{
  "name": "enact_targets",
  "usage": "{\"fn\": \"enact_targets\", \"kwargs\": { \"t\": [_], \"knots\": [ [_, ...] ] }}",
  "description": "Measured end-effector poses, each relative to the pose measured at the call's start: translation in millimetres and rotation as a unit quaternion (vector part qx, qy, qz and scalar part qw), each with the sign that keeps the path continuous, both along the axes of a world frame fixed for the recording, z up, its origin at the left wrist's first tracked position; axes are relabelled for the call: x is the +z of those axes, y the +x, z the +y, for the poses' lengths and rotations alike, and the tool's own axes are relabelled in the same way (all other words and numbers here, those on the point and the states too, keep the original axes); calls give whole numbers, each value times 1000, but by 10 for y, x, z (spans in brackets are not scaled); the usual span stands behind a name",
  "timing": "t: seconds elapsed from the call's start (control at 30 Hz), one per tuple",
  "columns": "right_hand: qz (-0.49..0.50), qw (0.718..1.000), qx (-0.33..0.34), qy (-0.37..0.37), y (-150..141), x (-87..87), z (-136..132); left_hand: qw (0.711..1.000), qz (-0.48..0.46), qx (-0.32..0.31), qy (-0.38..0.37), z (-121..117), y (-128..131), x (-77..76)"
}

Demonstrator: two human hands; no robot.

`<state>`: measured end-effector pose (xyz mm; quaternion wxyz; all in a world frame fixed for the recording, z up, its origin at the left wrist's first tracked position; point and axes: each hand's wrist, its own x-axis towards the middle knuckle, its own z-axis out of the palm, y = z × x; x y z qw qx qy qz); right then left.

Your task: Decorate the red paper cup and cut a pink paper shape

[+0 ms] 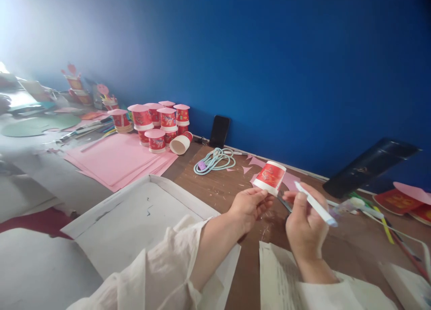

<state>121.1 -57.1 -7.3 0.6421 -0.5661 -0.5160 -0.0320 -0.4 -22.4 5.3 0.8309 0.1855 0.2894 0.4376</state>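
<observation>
My left hand (248, 205) grips the rim of a red-and-white paper cup (270, 177), held tilted above the brown table (235, 184). My right hand (305, 220) is closed around a white pen-like stick (316, 204) that points up towards the cup's rim. The two hands are close together, just right of the table's middle. Both sleeves are white. A pink paper piece (291, 180) lies right behind the cup.
Several red paper cups with pink lids (161, 121) stand on pink paper sheets (117, 159) at the back left. A phone (219, 131) leans on the blue wall, beside a coiled cable (213, 159). A white tray (134, 216) lies front left, printed paper (276, 274) under my right wrist.
</observation>
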Motion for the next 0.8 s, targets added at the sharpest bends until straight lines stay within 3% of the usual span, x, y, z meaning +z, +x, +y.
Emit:
{"fn": "enact_targets", "kwargs": {
  "t": [0.2, 0.8],
  "knots": [
    [-125, 990, 3, -60, -56, -18, -102, 999, -27, 17, 43, 7, 15, -40],
    [-169, 983, 4, -76, -57, 16, -74, 996, 2, 25, 90, 17, 26, -106]
  ]
}}
